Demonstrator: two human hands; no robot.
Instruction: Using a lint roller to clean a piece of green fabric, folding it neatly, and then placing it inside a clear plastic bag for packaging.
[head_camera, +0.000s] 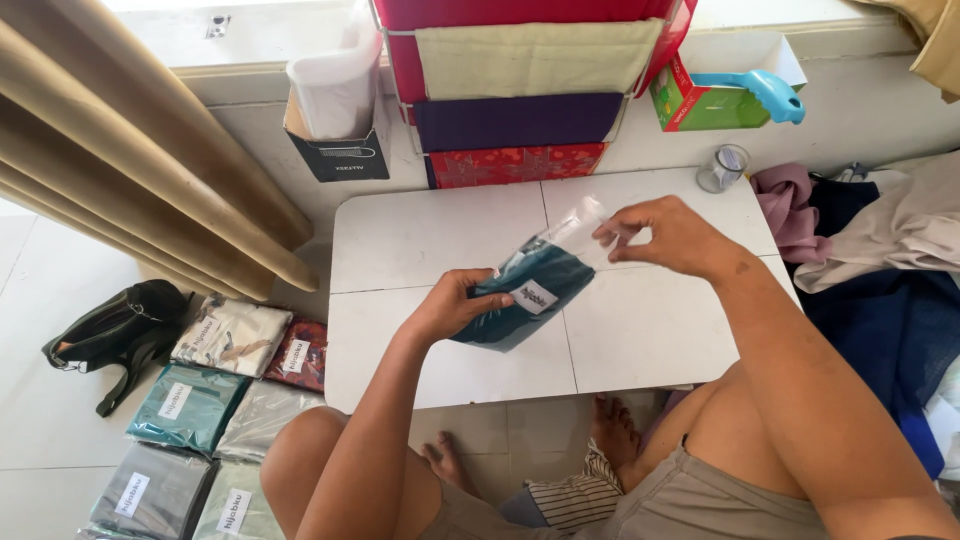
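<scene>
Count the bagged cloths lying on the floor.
7, left of the table: patterned white, dark red, teal, pale grey, dark grey, light green, and one barely visible at the bottom edge. More may lie out of view.

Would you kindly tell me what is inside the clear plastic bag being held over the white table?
The clear plastic bag holds folded teal fabric with a white label in front; the left hand covers its lower corner.
</scene>
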